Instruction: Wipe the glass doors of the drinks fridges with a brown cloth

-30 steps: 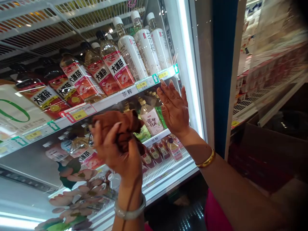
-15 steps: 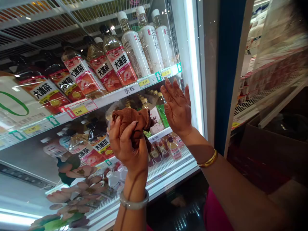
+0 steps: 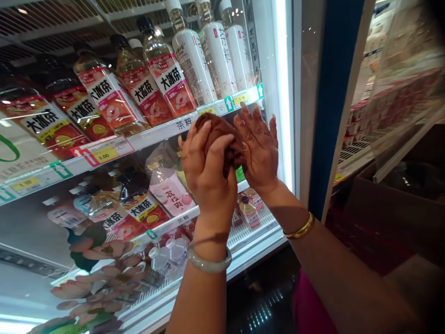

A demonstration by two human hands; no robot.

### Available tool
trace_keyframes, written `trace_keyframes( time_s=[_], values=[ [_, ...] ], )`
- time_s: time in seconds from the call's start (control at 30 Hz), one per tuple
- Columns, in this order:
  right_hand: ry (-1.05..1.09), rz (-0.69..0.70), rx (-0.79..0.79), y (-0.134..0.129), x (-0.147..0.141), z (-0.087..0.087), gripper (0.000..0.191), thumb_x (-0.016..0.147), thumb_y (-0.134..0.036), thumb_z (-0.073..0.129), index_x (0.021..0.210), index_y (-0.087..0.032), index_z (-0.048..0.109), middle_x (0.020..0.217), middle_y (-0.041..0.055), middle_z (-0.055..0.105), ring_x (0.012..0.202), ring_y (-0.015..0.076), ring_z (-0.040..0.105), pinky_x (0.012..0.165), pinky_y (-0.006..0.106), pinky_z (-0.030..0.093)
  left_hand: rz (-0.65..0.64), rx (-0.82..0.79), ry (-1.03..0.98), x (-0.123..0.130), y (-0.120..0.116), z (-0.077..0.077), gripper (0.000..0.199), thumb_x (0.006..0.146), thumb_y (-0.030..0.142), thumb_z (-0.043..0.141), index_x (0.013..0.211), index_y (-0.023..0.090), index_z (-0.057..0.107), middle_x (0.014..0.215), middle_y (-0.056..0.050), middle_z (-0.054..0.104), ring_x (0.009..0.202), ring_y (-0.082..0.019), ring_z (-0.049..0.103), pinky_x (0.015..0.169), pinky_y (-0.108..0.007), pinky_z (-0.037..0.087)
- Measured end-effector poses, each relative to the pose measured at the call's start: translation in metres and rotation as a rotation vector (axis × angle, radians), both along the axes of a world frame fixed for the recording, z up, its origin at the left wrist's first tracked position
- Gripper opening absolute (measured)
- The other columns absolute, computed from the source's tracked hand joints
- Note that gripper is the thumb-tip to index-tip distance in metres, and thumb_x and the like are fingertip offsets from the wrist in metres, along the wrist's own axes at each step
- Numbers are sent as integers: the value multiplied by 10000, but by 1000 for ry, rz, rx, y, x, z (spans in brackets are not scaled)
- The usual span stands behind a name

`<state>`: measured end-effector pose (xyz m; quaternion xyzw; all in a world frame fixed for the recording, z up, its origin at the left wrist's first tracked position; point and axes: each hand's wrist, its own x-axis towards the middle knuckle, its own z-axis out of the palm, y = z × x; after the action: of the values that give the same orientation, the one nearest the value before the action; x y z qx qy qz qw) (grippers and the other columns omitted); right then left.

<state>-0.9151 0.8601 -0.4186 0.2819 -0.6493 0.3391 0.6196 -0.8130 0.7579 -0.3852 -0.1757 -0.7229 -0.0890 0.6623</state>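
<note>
My left hand [image 3: 212, 171], with a pale bangle [image 3: 208, 260] at the wrist, is closed around a bunched brown cloth [image 3: 222, 132]. It presses the cloth toward the glass door of a lit drinks cooler. Just to its right is my right hand [image 3: 260, 155], fingers spread and palm toward the glass, a gold bangle [image 3: 299, 227] on the wrist. Its thumb side is close to the cloth; I cannot tell whether they touch. Behind the glass stand red-labelled tea bottles [image 3: 170, 81] and white-labelled bottles [image 3: 194, 62].
A shelf edge [image 3: 163, 130] with price tags crosses the cooler. Lower down sit a pink-labelled bottle [image 3: 172, 195] and more drinks. A flower decal [image 3: 100, 273] covers the door's lower left. The blue panel [image 3: 333, 93] divides it from another shelf unit, with a dark box [image 3: 375, 195] at right.
My left hand has moved right and slightly up with the brown cloth, close to my right hand. My right hand stays nearly in place, fingers still spread. The view has shifted a little.
</note>
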Motion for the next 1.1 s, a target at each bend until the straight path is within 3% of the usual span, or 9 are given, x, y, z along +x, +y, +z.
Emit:
trace_keyframes(
  time_s=[0.17, 0.33, 0.47, 0.57, 0.67, 0.83, 0.9, 1.0, 1.1],
  values=[
    [-8, 7, 6, 2, -1, -1, 571, 1082, -344, 165, 1644, -330, 266, 1649, -19, 456, 1618, 201, 283, 1370, 526, 186, -53, 8, -92, -1, 10, 0, 370, 879, 86, 595, 1184, 272, 691, 1378, -32, 676, 1432, -243, 542, 1329, -516, 272],
    [7, 51, -10, 5, 0, -2, 536, 1088, -332, 174, 1571, -311, 405, 1621, -14, 496, 1605, 160, 311, 1379, 486, 183, -70, 27, -108, 10, 8, -50, 419, 870, 23, 594, 1225, 229, 678, 1307, -73, 715, 1352, -229, 617, 1250, -476, 424],
    [14, 61, -5, 6, -1, -3, 534, 1083, -339, 200, 1584, -339, 385, 1627, -29, 489, 1607, 163, 309, 1382, 513, 193, -21, 17, -15, 12, 5, -99, 355, 929, 66, 611, 1253, 198, 670, 1315, -124, 701, 1379, -265, 607, 1196, -518, 485],
    [33, 115, -35, 5, -1, -2, 531, 1077, -310, 271, 1599, -371, 352, 1624, -27, 498, 1602, 163, 321, 1382, 511, 193, 24, -19, -50, 15, 1, -122, 298, 952, 98, 619, 1225, 201, 681, 1297, -125, 711, 1367, -271, 619, 1167, -525, 512],
    [44, 150, -55, 3, 0, -2, 553, 1070, -279, 298, 1612, -385, 322, 1626, -33, 494, 1595, 177, 339, 1378, 525, 197, 45, -110, -107, 21, -5, -111, 303, 926, 70, 650, 1194, 203, 698, 1310, -119, 708, 1373, -270, 617, 1185, -518, 496],
    [46, 162, -62, 2, 1, -2, 547, 1073, -287, 291, 1610, -383, 322, 1627, -37, 492, 1593, 177, 343, 1372, 535, 202, 69, -19, -44, 27, -17, -31, 408, 897, 50, 626, 1256, 237, 682, 1430, -104, 639, 1471, -285, 522, 1284, -573, 356],
    [50, 167, -64, 2, 1, -2, 544, 1072, -287, 303, 1607, -381, 325, 1625, -32, 497, 1593, 170, 342, 1372, 529, 201, 91, 20, -11, 27, -20, -13, 445, 885, 41, 632, 1280, 239, 677, 1448, -99, 630, 1484, -277, 505, 1308, -558, 316],
    [44, 158, -57, 2, 2, -2, 557, 1070, -290, 293, 1619, -389, 297, 1631, -38, 488, 1597, 163, 333, 1373, 523, 202, 81, -6, -20, 25, -18, -30, 462, 891, 43, 639, 1308, 242, 670, 1449, -94, 629, 1482, -271, 506, 1293, -540, 350],
    [32, 108, -41, 3, 1, -2, 561, 1067, -283, 269, 1619, -382, 290, 1628, -42, 487, 1597, 160, 334, 1367, 543, 225, 50, -129, -76, 22, -12, -84, 407, 898, 67, 670, 1273, 226, 686, 1405, -104, 666, 1455, -281, 544, 1240, -531, 434]
  ],
)
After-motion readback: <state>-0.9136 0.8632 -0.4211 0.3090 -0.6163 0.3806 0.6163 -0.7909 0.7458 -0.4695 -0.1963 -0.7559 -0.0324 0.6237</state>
